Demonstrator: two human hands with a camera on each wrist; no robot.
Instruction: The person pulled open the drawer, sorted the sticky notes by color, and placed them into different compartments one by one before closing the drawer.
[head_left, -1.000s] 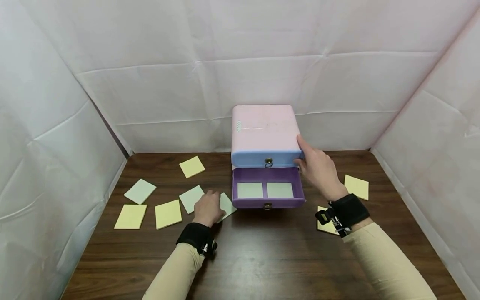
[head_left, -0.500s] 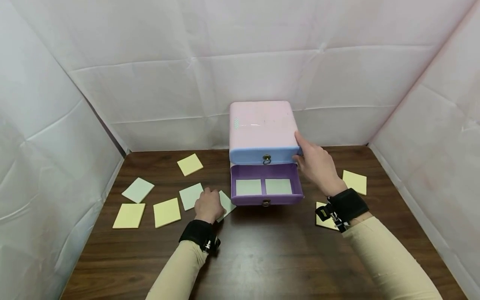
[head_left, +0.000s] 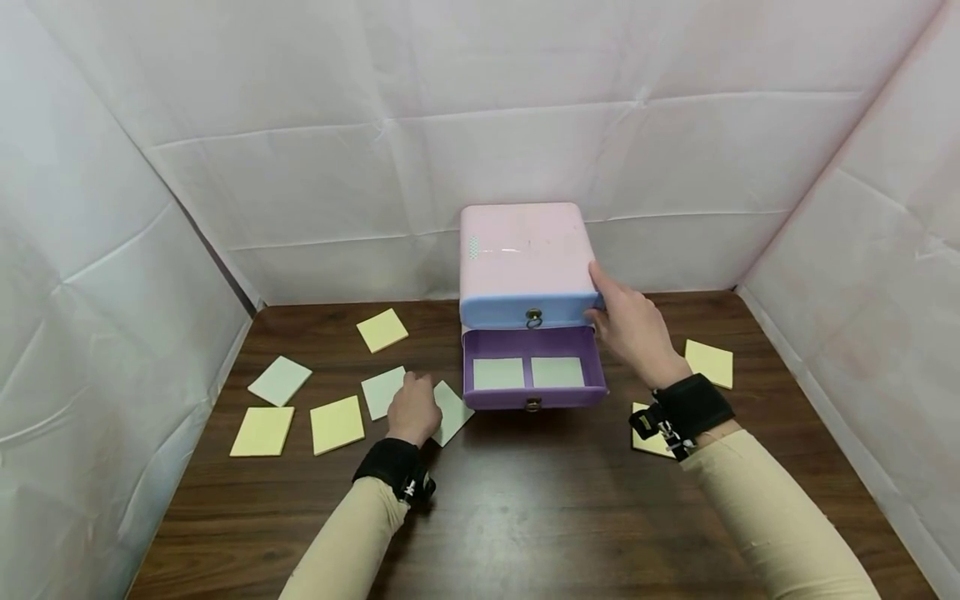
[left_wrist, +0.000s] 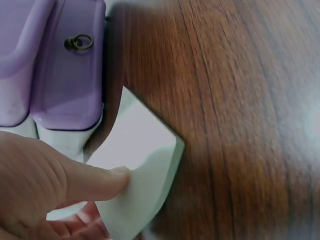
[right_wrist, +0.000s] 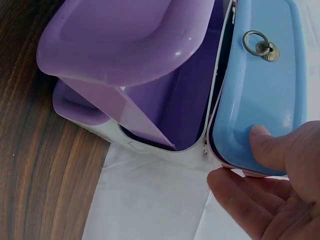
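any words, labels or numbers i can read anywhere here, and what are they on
No text can be read in any view.
Small greenish mark on the pink top of the drawer box: too small and blurred to read.
Yellowish tag on the right wrist strap: too small to read.
Sticky note pads, including the one the left hand pinches: blank.
Blue drawer and purple drawer: only ring pulls, no lettering.

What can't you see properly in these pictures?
- Blue top drawer: shut, so its inside is hidden in every view.
- Yellow note pad by the right wrist: the wrist strap covers part of it in the head view.
- Pale green note pad under the left hand: the hand hides one end in the head view; the left wrist view is blurred.
- Purple drawer: the right wrist view does not show the pads inside.
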